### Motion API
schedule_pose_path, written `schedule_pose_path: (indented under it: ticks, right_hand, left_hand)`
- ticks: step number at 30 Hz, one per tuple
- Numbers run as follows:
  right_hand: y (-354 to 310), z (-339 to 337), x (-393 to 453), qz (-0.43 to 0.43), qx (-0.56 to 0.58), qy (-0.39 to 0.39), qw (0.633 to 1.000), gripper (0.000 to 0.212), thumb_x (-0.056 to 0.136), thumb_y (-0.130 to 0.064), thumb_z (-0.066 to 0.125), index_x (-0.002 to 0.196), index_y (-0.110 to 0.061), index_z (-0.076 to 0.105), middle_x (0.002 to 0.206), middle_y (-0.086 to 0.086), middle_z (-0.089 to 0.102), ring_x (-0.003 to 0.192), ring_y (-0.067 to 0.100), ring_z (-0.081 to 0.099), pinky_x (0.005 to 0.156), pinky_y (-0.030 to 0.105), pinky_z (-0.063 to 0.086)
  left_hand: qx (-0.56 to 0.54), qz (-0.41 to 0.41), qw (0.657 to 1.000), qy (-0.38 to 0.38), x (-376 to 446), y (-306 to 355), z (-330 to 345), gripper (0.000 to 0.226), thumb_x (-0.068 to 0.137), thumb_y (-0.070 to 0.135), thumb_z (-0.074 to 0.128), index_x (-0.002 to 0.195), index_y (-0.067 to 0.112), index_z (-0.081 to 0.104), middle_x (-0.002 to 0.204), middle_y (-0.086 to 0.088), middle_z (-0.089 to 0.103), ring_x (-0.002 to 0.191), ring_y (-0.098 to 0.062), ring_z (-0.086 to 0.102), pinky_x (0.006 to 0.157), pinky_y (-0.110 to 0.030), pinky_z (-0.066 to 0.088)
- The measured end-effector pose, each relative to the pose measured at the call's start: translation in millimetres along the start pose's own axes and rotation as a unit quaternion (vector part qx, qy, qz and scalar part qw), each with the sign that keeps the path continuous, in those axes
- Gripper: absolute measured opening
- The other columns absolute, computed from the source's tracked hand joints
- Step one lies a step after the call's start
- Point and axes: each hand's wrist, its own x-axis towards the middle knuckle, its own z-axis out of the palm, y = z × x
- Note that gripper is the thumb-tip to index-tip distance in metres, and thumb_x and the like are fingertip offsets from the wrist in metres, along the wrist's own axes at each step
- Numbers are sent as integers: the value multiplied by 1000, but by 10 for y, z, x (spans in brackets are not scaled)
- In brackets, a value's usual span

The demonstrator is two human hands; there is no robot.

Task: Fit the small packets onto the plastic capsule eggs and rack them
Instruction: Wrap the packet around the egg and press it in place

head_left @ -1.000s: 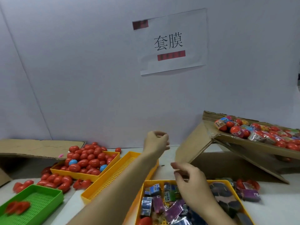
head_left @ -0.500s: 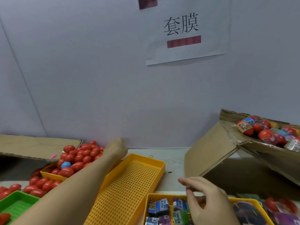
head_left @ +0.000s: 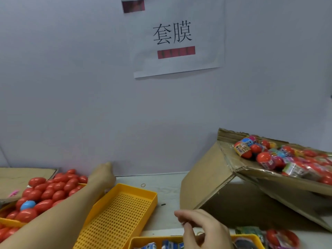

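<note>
Over tray of red eggs (head_left: 48, 192), L hand (head_left: 103, 174) reaches, grip can't tell; R hand (head_left: 203, 229) loosely curled w/ nothing held, above packet tray (head_left: 251, 238) on table (head_left: 167, 191).

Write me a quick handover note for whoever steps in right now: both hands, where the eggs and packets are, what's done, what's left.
Left hand: reaching over the heap of bare red plastic capsule eggs in the yellow bin at far left; whether it holds one cannot be told.
Right hand: fingers loosely curled over the yellow tray of small printed packets at the bottom edge; no packet visibly gripped.
Empty perforated yellow plastic tray lies between them.
Done: wrapped eggs piled in the tilted cardboard box at right.
Left: many bare eggs, including one blue egg, need packets.
</note>
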Motion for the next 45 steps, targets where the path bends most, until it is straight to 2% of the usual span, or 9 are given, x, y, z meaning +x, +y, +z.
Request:
schedule_pose_path:
  ticks: [8,13,18,23,26,29,32,37,45]
  right_hand:
    - [-3,-62,-140,26,195,58,979,34,95,-11,58,91,-42,69,94,-25,69,93,-17,56,71,2,44]
    - [-46,-158,-174,77,283,97,951,29,97,-9,53,96,-31,71,81,-19,71,80,-4,65,61,10,51]
    - [-60,-232,-193,102,194,46,975,27,99,-9,52,93,-27,70,83,-9,71,78,6,67,62,11,48]
    - [-50,-251,-214,74,68,-9,995,26,97,-13,54,86,-31,70,90,-9,71,89,5,65,80,21,56]
    - [-44,-239,-220,45,-4,-45,998,22,95,-19,57,83,-31,71,90,-13,68,84,3,63,68,11,51]
    - [-27,-188,-215,24,-59,-71,995,12,93,-29,60,90,-32,71,96,-14,65,85,3,62,70,17,53]
    - [-31,-141,-235,3,-92,-85,992,8,90,-35,66,95,-31,71,97,-16,63,87,3,60,74,21,54]
    - [-149,-88,-306,-22,-125,-120,985,11,85,-41,72,81,-33,66,89,-14,60,80,5,59,59,17,44]
    - [-303,87,-374,-31,-144,-220,964,28,72,-50,82,92,-32,74,89,-13,65,84,7,61,75,25,56]
  left_hand:
    - [-200,40,978,50,-597,245,-467,29,98,5,40,126,-2,45,128,-26,48,111,-40,54,98,-48,46]
    - [-343,82,935,42,-1286,641,-934,12,101,6,38,104,7,50,101,-16,59,92,-36,65,85,-53,57]
    - [-416,139,898,40,-1983,1029,-1320,23,96,10,49,118,13,53,106,-8,58,100,-30,64,92,-46,54]
    - [-500,156,851,37,-2576,1084,-1272,21,94,12,55,108,27,57,92,4,60,80,-17,68,63,-24,57]
    - [-503,157,849,33,-2745,932,-1030,21,95,15,57,95,36,55,86,5,62,67,-6,66,56,-20,54]
    - [-510,142,848,20,-2735,784,-738,22,94,11,59,96,34,58,84,6,63,58,-2,59,50,-16,47]
    - [-498,120,858,21,-2624,723,-532,21,93,12,63,103,30,60,92,10,61,63,-5,58,48,-12,43]
    - [-504,119,855,28,-2570,733,-401,27,87,14,72,104,29,58,97,12,60,79,-4,62,53,-7,45]
    - [-532,118,837,55,-2529,679,-448,28,87,11,72,103,28,58,95,17,57,79,0,58,55,-3,44]
